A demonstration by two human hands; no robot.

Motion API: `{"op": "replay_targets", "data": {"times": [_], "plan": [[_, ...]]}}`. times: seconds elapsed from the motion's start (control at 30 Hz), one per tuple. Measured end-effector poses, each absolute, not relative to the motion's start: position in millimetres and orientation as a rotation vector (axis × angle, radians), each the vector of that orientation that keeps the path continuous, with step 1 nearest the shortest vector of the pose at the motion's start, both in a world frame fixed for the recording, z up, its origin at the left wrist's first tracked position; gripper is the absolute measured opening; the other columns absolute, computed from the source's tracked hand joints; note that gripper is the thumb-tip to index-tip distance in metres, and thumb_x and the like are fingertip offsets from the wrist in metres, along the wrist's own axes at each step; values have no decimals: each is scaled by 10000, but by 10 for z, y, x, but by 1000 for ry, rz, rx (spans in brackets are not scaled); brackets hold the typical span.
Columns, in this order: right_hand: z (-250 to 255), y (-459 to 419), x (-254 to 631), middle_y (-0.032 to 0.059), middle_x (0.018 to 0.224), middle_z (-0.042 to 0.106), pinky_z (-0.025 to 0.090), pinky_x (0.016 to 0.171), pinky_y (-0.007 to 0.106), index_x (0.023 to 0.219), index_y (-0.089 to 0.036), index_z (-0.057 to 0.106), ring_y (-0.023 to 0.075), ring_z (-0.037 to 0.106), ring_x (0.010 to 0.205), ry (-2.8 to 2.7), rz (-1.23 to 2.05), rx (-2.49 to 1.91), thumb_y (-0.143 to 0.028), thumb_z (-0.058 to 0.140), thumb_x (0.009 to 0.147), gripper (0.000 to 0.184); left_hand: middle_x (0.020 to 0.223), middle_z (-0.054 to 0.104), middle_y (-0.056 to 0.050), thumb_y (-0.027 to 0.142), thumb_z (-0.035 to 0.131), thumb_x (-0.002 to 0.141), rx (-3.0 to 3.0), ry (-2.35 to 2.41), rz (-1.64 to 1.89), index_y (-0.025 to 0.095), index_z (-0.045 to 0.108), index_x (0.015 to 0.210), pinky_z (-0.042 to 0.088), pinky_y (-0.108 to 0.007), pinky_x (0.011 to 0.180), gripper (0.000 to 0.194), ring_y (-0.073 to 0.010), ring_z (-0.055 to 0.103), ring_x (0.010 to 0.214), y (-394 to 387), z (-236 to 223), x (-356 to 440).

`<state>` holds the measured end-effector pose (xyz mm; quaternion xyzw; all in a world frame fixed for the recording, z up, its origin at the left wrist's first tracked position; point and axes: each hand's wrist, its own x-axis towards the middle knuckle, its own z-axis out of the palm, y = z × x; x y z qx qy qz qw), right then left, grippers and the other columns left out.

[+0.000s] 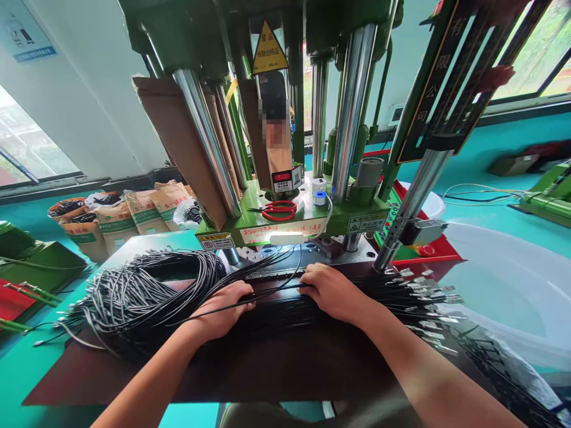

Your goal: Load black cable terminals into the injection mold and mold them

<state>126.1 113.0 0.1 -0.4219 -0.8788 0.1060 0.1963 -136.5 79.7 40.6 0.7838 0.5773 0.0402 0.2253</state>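
My left hand [225, 312] is closed with its fingertips on thin black cables [272, 290] that run across to the right. My right hand [330, 290] pinches the same cables a short way off, at the front of a green press [321, 223]. Beneath both hands a bundle of black cables lies across a dark brown board [285, 368]. To the left rests a large coil of black cables [120, 297] with small metal ends. On the right, several cables end in silvery metal connectors [430, 291]. The fingertips partly hide the gripped cables.
Red-handled scissors [279, 210] and a blue-and-white spool [320, 198] sit on the press ledge. Steel columns [354, 107] rise behind. A white tub [504, 279] stands at right, paper sacks [116, 217] at left. Another person [279, 148] is behind the press.
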Motion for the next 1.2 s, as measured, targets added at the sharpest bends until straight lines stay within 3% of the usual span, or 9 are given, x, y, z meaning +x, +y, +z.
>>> {"op": "replay_targets", "data": {"times": [0.3, 0.47, 0.63, 0.8, 0.93, 1.07, 1.2], "plan": [[28, 1122, 1257, 32, 807, 603, 388, 748, 272, 816, -179, 688, 172, 542, 826, -2429, 359, -1129, -239, 569, 897, 157, 1014, 618, -31, 365, 403, 893, 2176, 1596, 179, 251, 523, 1009, 406, -325, 866, 202, -206, 574, 961, 736, 378, -1419], [48, 1106, 1261, 37, 801, 641, 391, 732, 277, 822, -184, 701, 181, 548, 828, -2440, 405, -1114, -258, 578, 892, 160, 1087, 619, -13, 359, 423, 885, 2157, 1574, 299, 256, 563, 1029, 398, -299, 895, 226, -200, 556, 1026, 727, 444, -1407], [37, 1042, 1232, 67, 938, 687, 391, 808, 310, 1002, -176, 673, 211, 594, 907, -2404, 389, -1158, -361, 598, 874, 237, 923, 630, 0, 369, 411, 881, 2109, 1545, 331, 227, 580, 891, 414, -293, 830, 220, -188, 561, 909, 724, 581, -1396], [193, 925, 1362, 52, 875, 688, 361, 789, 338, 955, -206, 681, 212, 594, 858, -2407, 189, -1209, -325, 561, 897, 179, 702, 563, 17, 390, 411, 877, 2013, 1490, 323, 202, 559, 796, 408, -262, 653, 252, -150, 517, 692, 742, 585, -1434], [315, 829, 1521, 39, 914, 670, 370, 815, 339, 969, -221, 673, 212, 565, 899, -2324, 143, -1260, -310, 594, 865, 158, 698, 541, 22, 440, 436, 865, 1943, 1428, 418, 194, 555, 784, 402, -246, 629, 285, -129, 487, 660, 748, 542, -1463], [276, 791, 1362, 91, 1056, 649, 370, 874, 372, 1145, -175, 602, 251, 554, 980, -2316, 83, -1292, -410, 597, 847, 380, 710, 538, 20, 506, 491, 838, 1795, 1390, 499, 189, 567, 830, 411, -255, 645, 326, -127, 476, 668, 759, 500, -1518], [224, 841, 1201, 92, 935, 673, 346, 877, 371, 1061, -156, 619, 245, 578, 915, -2273, -27, -1401, -257, 535, 873, 230, 770, 579, 3, 519, 589, 786, 1559, 1353, 627, 179, 573, 964, 420, -275, 675, 384, -128, 487, 685, 784, 461, -1587]]}}
